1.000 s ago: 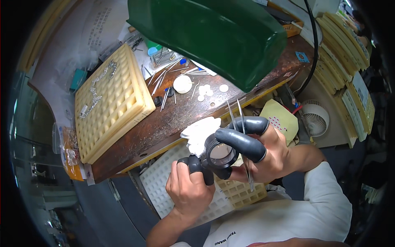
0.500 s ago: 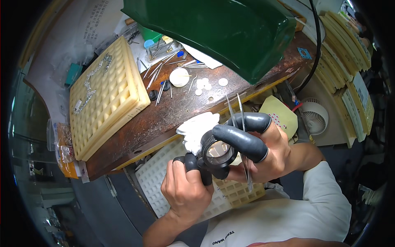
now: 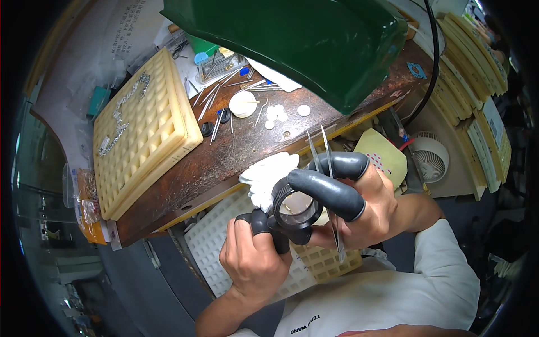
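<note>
My right hand (image 3: 368,205), with black finger cots on its fingers, is closed around a black-rimmed round loupe (image 3: 296,209). Slim metal tweezers (image 3: 337,230) are also held in it, their two points spread apart toward the bench. Just left of the loupe my left hand (image 3: 255,255) is curled, its cotted fingertips pressed together close to the rim. Whatever those fingertips pinch is hidden; small golden glints show through the lens. Beyond both hands, at the bench edge, sits a crumpled white bundle (image 3: 268,177), perhaps cloth or tissue.
A green lamp shade (image 3: 292,45) overhangs the wooden bench (image 3: 247,140). On it lie thin metal rods, white discs (image 3: 304,110) and a round white pot (image 3: 242,105). A cream gridded foam tray (image 3: 149,135) carries a silvery chain. Another pale tray (image 3: 224,241) lies below my hands; a white fan (image 3: 431,157) stands right.
My hands keep almost the same pose. The light seen through the loupe has changed slightly, and the bench appears shifted a little to the left.
</note>
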Demonstrator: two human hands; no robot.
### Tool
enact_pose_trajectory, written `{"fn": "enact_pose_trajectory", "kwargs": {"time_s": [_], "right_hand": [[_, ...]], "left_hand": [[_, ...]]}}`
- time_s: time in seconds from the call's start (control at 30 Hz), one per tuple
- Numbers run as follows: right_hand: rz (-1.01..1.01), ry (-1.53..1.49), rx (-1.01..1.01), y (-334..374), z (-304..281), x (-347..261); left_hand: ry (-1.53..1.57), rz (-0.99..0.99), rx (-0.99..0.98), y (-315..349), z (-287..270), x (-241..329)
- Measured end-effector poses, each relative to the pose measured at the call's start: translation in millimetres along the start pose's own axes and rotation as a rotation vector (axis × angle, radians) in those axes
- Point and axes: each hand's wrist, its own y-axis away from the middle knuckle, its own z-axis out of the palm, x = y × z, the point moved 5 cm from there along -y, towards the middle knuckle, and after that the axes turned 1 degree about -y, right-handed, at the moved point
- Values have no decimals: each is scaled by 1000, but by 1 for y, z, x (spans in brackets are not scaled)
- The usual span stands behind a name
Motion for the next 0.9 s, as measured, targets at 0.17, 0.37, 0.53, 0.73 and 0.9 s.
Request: {"fn": "enact_pose_trajectory", "kwargs": {"time_s": [0.17,0.37,0.53,0.73,0.9], "right_hand": [[-18,-20,-31,-6,-4,-2],[-42,-16,0,-6,-3,-2],[-27,-25,-23,-6,-4,-2],[6,-23,-75,-4,-4,-2],[-8,-3,-5,-3,-2,-1]], "left_hand": [[-2,3,16,-1,0,1],[-1,9,18,-1,0,1],[-8,-3,15,0,0,2],[-20,-30,5,0,-3,5],[-18,-53,-11,-2,-4,7]]}}
